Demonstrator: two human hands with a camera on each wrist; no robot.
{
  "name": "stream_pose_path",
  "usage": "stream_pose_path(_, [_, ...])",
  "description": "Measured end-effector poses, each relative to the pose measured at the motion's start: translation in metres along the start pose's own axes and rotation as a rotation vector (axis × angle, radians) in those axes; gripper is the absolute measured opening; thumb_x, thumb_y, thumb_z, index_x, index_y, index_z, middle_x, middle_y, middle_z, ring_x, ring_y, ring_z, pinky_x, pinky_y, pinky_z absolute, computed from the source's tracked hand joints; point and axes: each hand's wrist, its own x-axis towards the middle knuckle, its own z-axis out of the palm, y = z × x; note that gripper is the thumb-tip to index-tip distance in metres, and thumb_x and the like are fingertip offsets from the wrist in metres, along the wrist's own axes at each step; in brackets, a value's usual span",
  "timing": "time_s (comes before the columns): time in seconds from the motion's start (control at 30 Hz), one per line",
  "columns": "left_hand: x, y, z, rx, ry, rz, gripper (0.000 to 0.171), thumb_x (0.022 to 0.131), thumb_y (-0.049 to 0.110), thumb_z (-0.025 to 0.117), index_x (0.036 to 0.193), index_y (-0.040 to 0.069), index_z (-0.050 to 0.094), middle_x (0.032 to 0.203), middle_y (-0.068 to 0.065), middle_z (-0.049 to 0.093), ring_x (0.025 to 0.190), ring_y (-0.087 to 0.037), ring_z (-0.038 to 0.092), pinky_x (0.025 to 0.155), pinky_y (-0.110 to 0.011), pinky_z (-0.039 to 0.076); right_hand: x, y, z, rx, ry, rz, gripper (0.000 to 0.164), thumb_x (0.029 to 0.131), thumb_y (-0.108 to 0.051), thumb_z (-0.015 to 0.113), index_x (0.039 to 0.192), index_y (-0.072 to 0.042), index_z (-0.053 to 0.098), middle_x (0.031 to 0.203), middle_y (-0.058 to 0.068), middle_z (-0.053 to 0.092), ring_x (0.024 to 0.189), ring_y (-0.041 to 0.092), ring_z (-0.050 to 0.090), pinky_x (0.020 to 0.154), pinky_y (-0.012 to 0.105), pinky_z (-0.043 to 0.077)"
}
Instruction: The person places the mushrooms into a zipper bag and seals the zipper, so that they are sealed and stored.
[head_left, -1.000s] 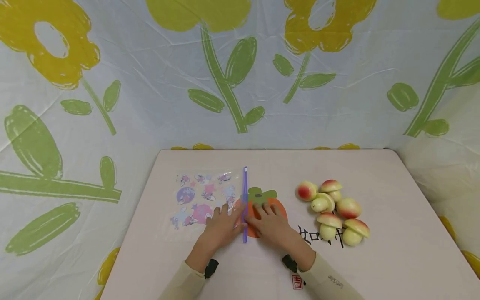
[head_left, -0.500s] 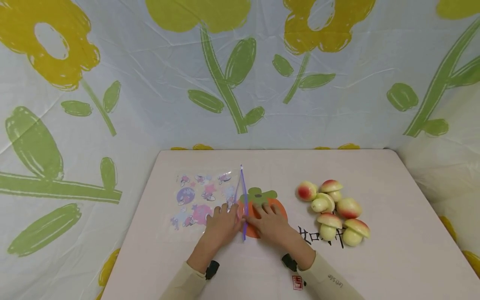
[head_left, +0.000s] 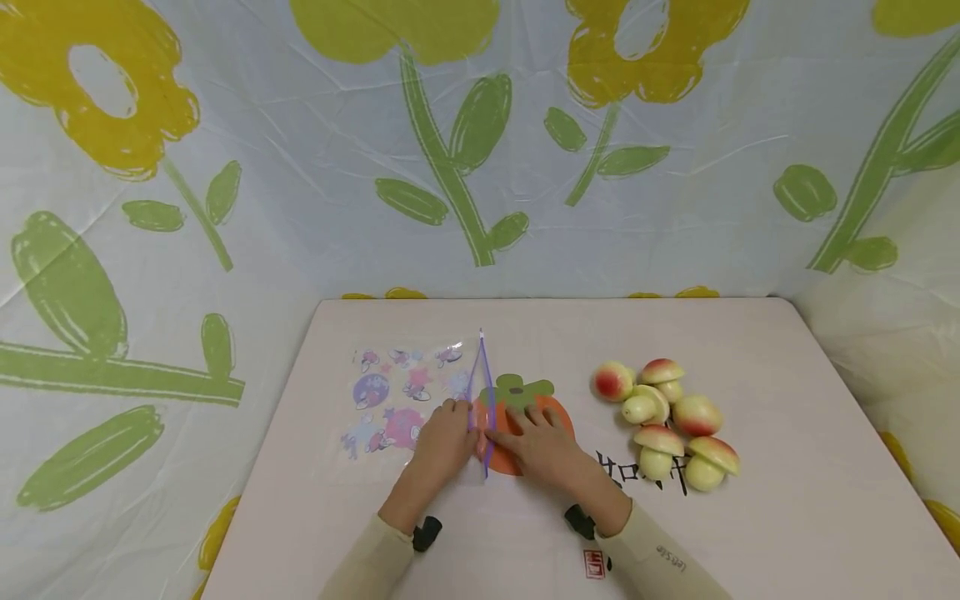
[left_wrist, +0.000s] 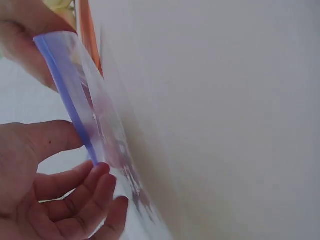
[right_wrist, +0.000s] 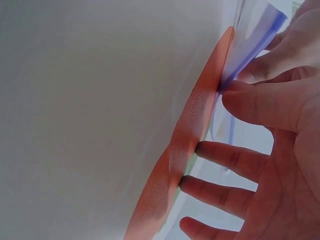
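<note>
A clear zip bag [head_left: 405, 425] with pink and purple cartoon prints lies flat on the table. Its purple zip edge [head_left: 490, 392] is parted into two strips, which meet at the white slider [head_left: 482, 334] at the far end. My left hand [head_left: 444, 435] pinches the upper strip; in the left wrist view, thumb and curled fingers meet at the purple edge [left_wrist: 65, 90]. With fingers spread straight, my right hand [head_left: 546, 448] rests on the orange persimmon print [head_left: 557, 410], and its thumb [right_wrist: 255, 102] presses the other strip.
Several toy mushrooms [head_left: 658, 442] with red and yellow caps are grouped on the table right of my right hand. Black lettering is printed beneath them. The pink tabletop [head_left: 780, 367] ends at a flower-patterned cloth [head_left: 675, 225] at the back and sides.
The upper purple strip has been pulled leftward from the lower one, so the bag's mouth has widened. My left fingers have curled in. The right hand has stayed nearly still.
</note>
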Motion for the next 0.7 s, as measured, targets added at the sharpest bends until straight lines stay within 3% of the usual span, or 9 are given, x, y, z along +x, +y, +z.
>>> stream_pose_path(0.27, [0.007,-0.009,-0.001,-0.303,0.007,-0.1,0.022,0.09,0.01,0.073,0.109,0.002,0.067,0.093,-0.005,0.063,0.085,-0.022,0.063,0.075,-0.037,0.055,-0.001,0.001,0.0,-0.022,0.012,-0.009,0.048,0.095,-0.02,0.067,0.14,-0.033,0.06,0.144,0.016,0.051,0.127,0.043,0.047,0.101,0.062,0.039])
stream_pose_path(0.5, [0.007,-0.012,-0.004,-0.419,0.058,-0.109,0.021,0.087,0.003,0.072,0.107,0.003,0.067,0.092,-0.004,0.063,0.085,-0.02,0.063,0.075,-0.036,0.056,0.002,-0.002,0.001,-0.05,0.015,-0.07,0.044,0.095,-0.025,0.066,0.139,-0.024,0.061,0.149,0.011,0.048,0.128,0.037,0.046,0.101,0.055,0.042])
stream_pose_path(0.7, [0.007,-0.017,-0.005,-0.512,0.031,-0.15,0.031,0.087,0.004,0.07,0.118,0.003,0.063,0.098,-0.008,0.067,0.087,-0.022,0.068,0.075,-0.036,0.058,0.003,-0.002,0.0,-0.047,-0.03,-0.096,0.045,0.099,-0.024,0.062,0.143,-0.017,0.057,0.15,0.003,0.048,0.133,0.034,0.046,0.101,0.052,0.045])
